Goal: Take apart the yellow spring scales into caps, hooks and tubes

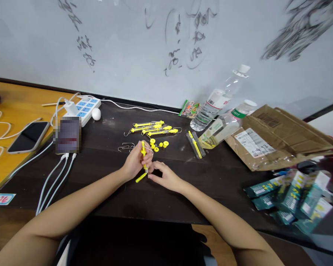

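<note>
My left hand [135,161] is closed around a yellow spring scale [143,149], held upright above the dark table. From its lower end a yellow strip [141,178] sticks out to the left. My right hand [166,176] pinches at that lower end with thumb and fingertips; the exact contact is partly hidden. Just beyond the hands lie small yellow round caps [165,144] and loose bent wire hooks [127,146]. Behind these, several yellow spring scales [155,128] with hooks lie in a group.
Clear tubes with yellow strips [195,145], a water bottle [211,109] and a drink bottle [226,122] stand or lie rightward, near a cardboard parcel [255,142] and green boxes [291,195]. Leftward are a power strip [87,111], cables and a phone [29,137].
</note>
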`<state>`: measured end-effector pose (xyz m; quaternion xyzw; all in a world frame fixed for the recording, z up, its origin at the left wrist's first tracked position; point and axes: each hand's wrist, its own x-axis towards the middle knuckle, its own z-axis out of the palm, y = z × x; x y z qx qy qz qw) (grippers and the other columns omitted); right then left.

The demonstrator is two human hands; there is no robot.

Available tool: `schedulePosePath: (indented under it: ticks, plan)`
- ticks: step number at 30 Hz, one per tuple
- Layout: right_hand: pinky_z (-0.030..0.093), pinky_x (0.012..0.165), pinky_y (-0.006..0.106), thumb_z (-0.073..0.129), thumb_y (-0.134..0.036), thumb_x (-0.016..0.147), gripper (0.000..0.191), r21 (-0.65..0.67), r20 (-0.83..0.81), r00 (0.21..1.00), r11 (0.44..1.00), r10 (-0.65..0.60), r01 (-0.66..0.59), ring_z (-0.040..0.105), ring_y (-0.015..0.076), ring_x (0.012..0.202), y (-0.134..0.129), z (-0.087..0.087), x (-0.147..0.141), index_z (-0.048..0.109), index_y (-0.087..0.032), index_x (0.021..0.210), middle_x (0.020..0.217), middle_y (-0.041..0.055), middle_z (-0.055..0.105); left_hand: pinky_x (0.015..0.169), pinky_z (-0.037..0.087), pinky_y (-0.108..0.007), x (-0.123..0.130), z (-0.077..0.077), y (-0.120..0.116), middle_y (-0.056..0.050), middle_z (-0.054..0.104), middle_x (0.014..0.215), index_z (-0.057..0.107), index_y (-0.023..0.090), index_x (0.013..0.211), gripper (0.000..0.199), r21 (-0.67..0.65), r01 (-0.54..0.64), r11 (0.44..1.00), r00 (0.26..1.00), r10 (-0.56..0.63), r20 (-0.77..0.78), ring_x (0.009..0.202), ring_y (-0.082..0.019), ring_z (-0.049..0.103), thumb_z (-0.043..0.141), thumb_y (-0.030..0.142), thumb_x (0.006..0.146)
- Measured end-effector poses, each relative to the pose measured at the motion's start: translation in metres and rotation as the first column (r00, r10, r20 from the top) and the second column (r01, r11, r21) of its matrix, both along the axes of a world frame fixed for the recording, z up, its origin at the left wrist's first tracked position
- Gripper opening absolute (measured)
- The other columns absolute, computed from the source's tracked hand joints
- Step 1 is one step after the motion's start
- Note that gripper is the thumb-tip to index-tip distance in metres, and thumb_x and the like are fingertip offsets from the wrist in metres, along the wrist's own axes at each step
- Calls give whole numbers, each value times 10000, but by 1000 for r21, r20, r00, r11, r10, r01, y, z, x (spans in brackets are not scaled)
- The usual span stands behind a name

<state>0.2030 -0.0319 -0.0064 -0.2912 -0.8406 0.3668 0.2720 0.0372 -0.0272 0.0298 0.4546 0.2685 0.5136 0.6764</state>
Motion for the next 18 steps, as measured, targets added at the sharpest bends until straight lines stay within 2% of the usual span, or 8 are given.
schedulePosePath:
  ticks: [2,5,7,9,12,15,16,18]
  plan:
    - [419,818,324,620,-364,833,221,-5,6,1000,1000,-7,7,525,166,812,0,2,-1,630,-200,980,828,27,586,505,391,-196,-3,5,3,53,291,587,363,192,724,366,-63,2,998,988,8,155,466,-63,325,247,424,982]
    - [415,824,323,603,-398,843,240,-11,-4,1000,1000,3,-3,510,167,832,0,4,0,646,-191,958,850,37,562,580,429,-218,-7,7,7,41,331,597,417,183,722,315,-127,18,992,948,23,317,511,-77,380,320,361,965]
    - [418,792,308,556,-415,872,253,-64,-41,999,998,-22,19,514,159,803,1,4,1,651,-187,929,806,29,550,620,446,-242,-12,7,10,32,367,587,444,174,678,340,-139,21,990,927,32,373,527,-87,408,341,362,942]
    - [417,690,275,514,-441,890,293,-167,-99,989,982,-106,88,504,138,701,6,1,3,644,-179,909,708,6,519,662,462,-278,-19,5,14,22,376,531,433,170,576,442,-117,11,993,927,34,374,521,-100,424,319,424,919]
    - [357,527,240,474,-484,894,334,-330,-239,932,925,-274,187,408,102,522,17,-5,10,602,-178,936,578,-45,417,720,473,-340,-29,0,23,17,367,419,446,182,506,536,-63,64,996,969,-47,242,500,-130,458,283,531,878]
    - [316,461,234,491,-499,876,329,-428,-361,868,888,-340,170,329,90,460,25,-8,16,557,-191,971,555,-71,339,735,471,-360,-29,-10,29,27,464,458,552,166,663,434,-28,150,988,988,-151,-43,493,-128,495,383,517,854]
    - [315,459,233,498,-494,873,321,-436,-375,866,888,-329,149,326,89,461,26,-8,17,553,-193,970,562,-71,333,728,469,-345,-26,-15,29,35,492,503,564,161,744,364,6,131,991,981,-129,-147,497,-114,494,445,490,844]
    - [319,471,231,496,-478,880,300,-423,-361,888,899,-283,115,340,87,478,23,-7,15,553,-194,959,591,-60,357,690,456,-285,-17,-25,25,38,531,644,549,165,863,269,154,18,988,941,35,-337,578,-97,509,590,422,792]
